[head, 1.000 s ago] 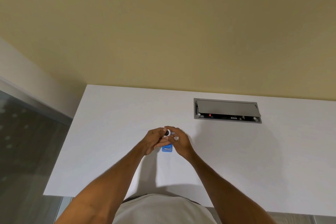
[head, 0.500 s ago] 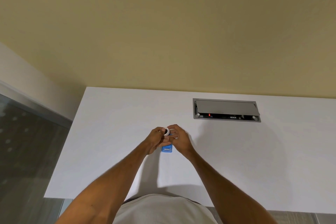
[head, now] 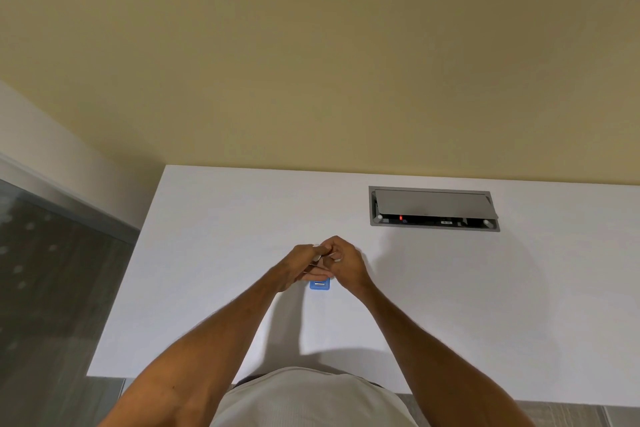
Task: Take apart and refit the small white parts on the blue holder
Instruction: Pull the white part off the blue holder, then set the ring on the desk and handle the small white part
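Both hands, left hand (head: 300, 262) and right hand (head: 344, 262), close together over the blue holder (head: 319, 284) on the white counter (head: 214, 253), whose small white parts, hidden here, look light, stiff and best pinched by fingertips.

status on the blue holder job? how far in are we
Done: cannot tell; no loose white parts lie on the white table.
In hand: the left hand and right hand are closed together over the top of the blue holder, fingertips touching. Whatever they pinch is hidden.
Left: unclear; only the holder's near end shows, so which parts are fitted cannot be read.
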{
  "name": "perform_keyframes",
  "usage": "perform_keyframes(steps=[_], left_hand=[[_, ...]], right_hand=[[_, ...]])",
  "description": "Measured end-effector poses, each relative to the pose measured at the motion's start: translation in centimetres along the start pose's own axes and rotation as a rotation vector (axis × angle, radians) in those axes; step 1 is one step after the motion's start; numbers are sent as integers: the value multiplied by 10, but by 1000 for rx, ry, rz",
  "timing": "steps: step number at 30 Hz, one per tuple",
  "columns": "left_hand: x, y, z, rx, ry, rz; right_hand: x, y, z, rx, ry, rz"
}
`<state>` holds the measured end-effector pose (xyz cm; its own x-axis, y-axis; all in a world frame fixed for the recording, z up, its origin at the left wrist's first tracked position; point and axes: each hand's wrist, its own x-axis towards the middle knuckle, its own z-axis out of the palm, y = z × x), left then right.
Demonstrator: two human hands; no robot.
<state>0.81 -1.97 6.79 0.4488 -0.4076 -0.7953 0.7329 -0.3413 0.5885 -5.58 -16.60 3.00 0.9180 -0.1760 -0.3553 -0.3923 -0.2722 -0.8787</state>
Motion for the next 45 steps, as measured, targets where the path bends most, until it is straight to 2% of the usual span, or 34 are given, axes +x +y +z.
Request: perform_keyframes(steps=[5,8,15,20,29,39,45], left_hand=[[3,0,2,22,42,31],[12,-9,-2,72,156,57],[29,-43,-32,525,478,115],[36,-58,-53,671,499,114],[47,-62,-67,1005,656,134],[51,-73,-69,1139,666,128],[51,-79,-71,1085,705,138]], right_hand=[[3,1,4,-44,25,43],[3,2,2,-96,52,47],[9,9,-3,-225,92,106],[17,12,0,-253,79,142],[25,16,1,-354,50,123],[32,22,2,-455,17,146],[33,22,7,-456,7,131]])
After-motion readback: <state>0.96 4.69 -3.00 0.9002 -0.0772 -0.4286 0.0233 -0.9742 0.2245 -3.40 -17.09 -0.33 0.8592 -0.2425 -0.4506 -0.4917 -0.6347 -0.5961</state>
